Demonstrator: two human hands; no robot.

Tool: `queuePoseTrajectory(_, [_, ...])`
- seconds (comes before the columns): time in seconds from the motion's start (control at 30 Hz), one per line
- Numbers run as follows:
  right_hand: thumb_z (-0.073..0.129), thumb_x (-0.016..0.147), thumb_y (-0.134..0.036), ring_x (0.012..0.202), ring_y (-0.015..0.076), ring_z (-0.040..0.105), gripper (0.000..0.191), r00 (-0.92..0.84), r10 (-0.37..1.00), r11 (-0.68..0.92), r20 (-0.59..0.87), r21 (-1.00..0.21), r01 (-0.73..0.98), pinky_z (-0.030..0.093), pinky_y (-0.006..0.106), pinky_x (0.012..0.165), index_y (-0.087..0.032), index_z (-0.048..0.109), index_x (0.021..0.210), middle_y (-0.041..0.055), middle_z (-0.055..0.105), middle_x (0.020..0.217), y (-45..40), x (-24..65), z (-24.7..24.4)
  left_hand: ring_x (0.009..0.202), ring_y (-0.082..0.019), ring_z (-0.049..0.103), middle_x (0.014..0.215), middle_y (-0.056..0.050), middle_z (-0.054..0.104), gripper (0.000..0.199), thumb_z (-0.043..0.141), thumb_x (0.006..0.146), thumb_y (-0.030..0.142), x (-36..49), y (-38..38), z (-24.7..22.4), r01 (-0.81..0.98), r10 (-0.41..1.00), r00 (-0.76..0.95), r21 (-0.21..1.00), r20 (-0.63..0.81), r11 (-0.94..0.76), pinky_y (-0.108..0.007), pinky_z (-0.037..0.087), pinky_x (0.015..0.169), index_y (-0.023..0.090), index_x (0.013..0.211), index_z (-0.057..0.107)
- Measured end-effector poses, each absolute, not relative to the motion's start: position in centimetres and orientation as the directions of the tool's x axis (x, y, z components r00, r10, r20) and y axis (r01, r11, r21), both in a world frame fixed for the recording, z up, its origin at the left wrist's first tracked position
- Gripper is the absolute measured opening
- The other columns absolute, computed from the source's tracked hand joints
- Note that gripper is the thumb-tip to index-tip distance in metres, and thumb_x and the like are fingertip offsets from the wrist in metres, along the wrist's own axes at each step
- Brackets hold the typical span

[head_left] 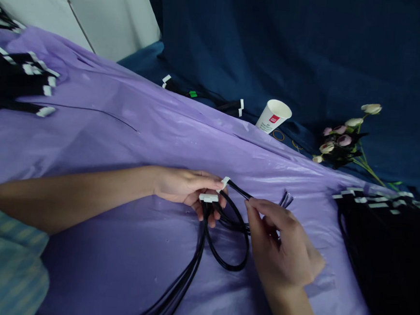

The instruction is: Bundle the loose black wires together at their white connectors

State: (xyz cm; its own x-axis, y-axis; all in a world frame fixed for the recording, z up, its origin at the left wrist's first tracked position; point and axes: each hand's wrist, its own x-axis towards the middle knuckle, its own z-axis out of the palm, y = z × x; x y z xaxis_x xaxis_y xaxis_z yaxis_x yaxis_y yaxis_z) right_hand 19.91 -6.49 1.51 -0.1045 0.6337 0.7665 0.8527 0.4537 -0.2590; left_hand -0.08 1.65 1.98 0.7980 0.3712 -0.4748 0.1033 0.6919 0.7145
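Between thumb and fingers, my left hand [188, 185] pinches a small white connector [224, 183]. A wider white connector [209, 197] rests against its fingers, and black wires [190, 267] hang from it down to the front. One black wire loops [243, 264] below the two hands. To the right, my right hand [283, 246] is closed, thumb against forefinger, on a black wire [239, 190] that runs into the small connector. Bare-looking wire ends [287, 199] stick out behind the right hand. Its other fingers are curled and partly hidden.
A purple cloth [123, 155] covers the work surface. Bundles of black wires with white connectors lie at the left [20, 79] and the right [382, 229]. Along the back are another wire bundle [207, 95], a paper cup [274, 115], rubber bands [279, 135] and artificial flowers [342, 139].
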Motion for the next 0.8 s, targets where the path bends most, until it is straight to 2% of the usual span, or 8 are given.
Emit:
queuePoseTrajectory(0.13, [0.069, 0.084, -0.014, 0.055, 0.0118, 0.068, 0.017, -0.104, 0.627, 0.447, 0.772, -0.247, 0.859, 0.055, 0.022, 0.056, -0.024, 0.062, 0.096, -0.0029, 0.073, 0.075, -6.49, 19.98, 1.46, 0.069, -0.019, 0.068, 0.076, -0.005, 0.069, 0.029, 0.041, 0.097, 0.032, -0.16, 1.69, 1.8, 0.109, 0.365, 0.797, 0.708, -0.482, 0.698, -0.026, 0.048, 0.063, 0.017, 0.083, 0.062])
queuePoseTrajectory(0.47, [0.072, 0.081, -0.012, 0.056, 0.0114, 0.068, 0.024, -0.105, 0.626, 0.466, 0.772, -0.262, 0.845, 0.055, 0.021, 0.058, -0.024, 0.061, 0.099, -0.0031, 0.074, 0.078, -6.53, 19.96, 1.41, 0.068, -0.02, 0.068, 0.073, -0.007, 0.068, 0.029, 0.04, 0.096, 0.028, -0.08, 1.61, 1.72, 0.081, 0.384, 0.796, 0.711, -0.469, 0.699, -0.025, 0.048, 0.061, 0.016, 0.083, 0.062])
queuePoseTrajectory(0.8, [0.071, 0.083, -0.011, 0.06, 0.0099, 0.067, 0.02, -0.143, 0.634, 0.495, 0.76, -0.257, 0.83, 0.054, 0.02, 0.063, -0.022, 0.061, 0.096, -0.0024, 0.073, 0.081, -6.34, 19.96, 1.17, 0.068, -0.019, 0.068, 0.075, -0.005, 0.068, 0.026, 0.044, 0.095, 0.03, -0.16, 1.75, 1.53, 0.079, 0.368, 0.817, 0.719, -0.443, 0.691, -0.026, 0.048, 0.062, 0.015, 0.084, 0.061])
